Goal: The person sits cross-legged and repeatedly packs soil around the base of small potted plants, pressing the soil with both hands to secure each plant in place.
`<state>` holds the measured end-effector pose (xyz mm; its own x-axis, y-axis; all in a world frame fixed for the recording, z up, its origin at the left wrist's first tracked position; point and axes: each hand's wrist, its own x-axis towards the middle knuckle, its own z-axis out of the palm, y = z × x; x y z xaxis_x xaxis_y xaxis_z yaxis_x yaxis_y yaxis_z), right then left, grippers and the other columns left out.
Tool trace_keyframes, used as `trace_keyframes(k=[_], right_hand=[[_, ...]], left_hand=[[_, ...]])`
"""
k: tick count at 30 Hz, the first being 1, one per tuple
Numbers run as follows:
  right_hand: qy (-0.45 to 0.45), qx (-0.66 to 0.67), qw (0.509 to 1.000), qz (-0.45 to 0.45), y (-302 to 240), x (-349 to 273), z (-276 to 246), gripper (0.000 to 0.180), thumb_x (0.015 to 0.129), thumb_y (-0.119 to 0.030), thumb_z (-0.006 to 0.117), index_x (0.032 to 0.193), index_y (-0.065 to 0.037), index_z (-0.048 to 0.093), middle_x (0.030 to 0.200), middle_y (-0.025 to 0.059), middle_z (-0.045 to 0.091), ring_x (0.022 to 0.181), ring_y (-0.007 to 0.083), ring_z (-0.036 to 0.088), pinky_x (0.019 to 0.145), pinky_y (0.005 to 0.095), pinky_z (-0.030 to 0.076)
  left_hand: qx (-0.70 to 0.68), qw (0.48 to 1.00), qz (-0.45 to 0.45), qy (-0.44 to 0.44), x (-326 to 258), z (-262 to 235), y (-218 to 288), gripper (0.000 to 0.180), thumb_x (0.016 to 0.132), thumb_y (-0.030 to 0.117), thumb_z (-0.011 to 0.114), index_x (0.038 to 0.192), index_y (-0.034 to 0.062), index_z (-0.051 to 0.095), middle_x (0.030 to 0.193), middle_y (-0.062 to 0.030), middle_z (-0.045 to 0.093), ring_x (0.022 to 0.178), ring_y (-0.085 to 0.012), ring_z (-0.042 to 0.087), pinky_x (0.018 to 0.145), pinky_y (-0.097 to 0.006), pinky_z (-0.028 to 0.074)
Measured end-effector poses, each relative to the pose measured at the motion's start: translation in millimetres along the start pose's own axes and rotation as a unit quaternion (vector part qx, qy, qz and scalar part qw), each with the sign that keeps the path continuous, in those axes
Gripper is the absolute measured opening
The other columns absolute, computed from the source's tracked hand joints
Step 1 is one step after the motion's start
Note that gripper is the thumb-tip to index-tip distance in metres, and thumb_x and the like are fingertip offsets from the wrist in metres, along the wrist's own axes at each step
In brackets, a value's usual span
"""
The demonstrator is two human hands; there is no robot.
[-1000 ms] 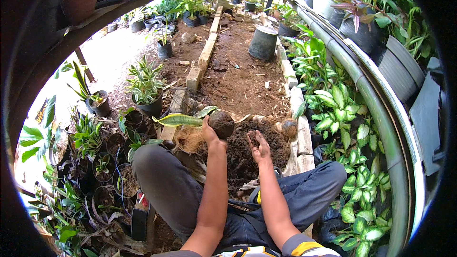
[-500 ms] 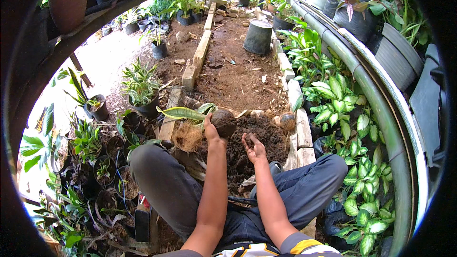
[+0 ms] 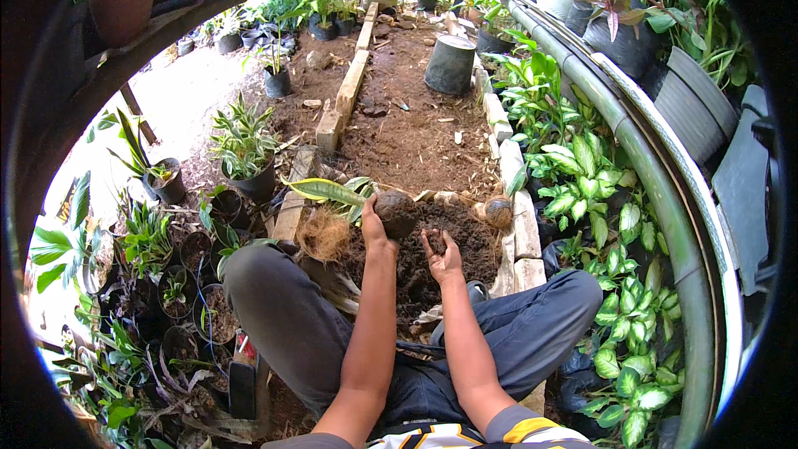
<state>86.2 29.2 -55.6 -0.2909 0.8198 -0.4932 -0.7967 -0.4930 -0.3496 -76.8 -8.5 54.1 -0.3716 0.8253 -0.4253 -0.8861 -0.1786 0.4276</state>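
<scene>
My left hand (image 3: 376, 224) is wrapped round the side of a dark brown, soil-covered ball (image 3: 397, 216), held above a heap of soil. A long yellow-edged green leaf (image 3: 324, 190), like a snake plant's, stretches left from behind that hand; where it joins the ball is hidden. To the right of the ball, my right hand (image 3: 444, 259) is palm up over the dark loose soil (image 3: 470, 254), its fingers curled round what looks like a bit of soil. A clump of brown coconut fibre (image 3: 323, 234) lies left of my left wrist.
A round brown husk-like ball (image 3: 499, 213) sits by the right row of blocks (image 3: 527, 237). Farther along the dirt bed stands an upturned black pot (image 3: 450, 65). Potted plants (image 3: 247, 154) crowd the left; leafy plants (image 3: 636, 299) and a bamboo rail (image 3: 665, 191) line the right.
My right hand's fingers have curled in from a more spread pose. My left hand still holds the ball, which has shifted very slightly; the leaf has moved a little to the right.
</scene>
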Motion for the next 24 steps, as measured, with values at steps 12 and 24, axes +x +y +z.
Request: trace_keyframes(k=[12, 24], right_hand=[[0.046, -0.028, 0.998, -0.017, 4, 12, -13, 0.034, 0.098, -0.02, 0.055, 0.124, 0.0, 0.049, 0.1, 0.0133, 0.061, 0.077, 0.0198, 0.06, 0.062, 0.0311, 0.056], [0.069, -0.14, 0.987, -0.033, 6, 5, -6, 0.028, 0.086, -0.009, 0.07, 0.106, 0.002, 0.053, 0.089, 0.0098, 0.06, 0.062, 0.0195, 0.06, 0.056, 0.0304, 0.056]], left_hand=[[0.013, 0.999, -0.039, 0.03, -9, 4, -4, 0.039, 0.087, 0.04, 0.051, 0.107, 0.008, 0.063, 0.098, -0.0103, 0.068, 0.086, -0.0279, 0.069, 0.078, -0.046, 0.056], [-0.003, 0.999, -0.048, -0.004, 16, -15, -14, 0.043, 0.087, 0.042, 0.051, 0.111, 0.008, 0.061, 0.102, -0.0101, 0.067, 0.088, -0.0274, 0.068, 0.079, -0.045, 0.055]])
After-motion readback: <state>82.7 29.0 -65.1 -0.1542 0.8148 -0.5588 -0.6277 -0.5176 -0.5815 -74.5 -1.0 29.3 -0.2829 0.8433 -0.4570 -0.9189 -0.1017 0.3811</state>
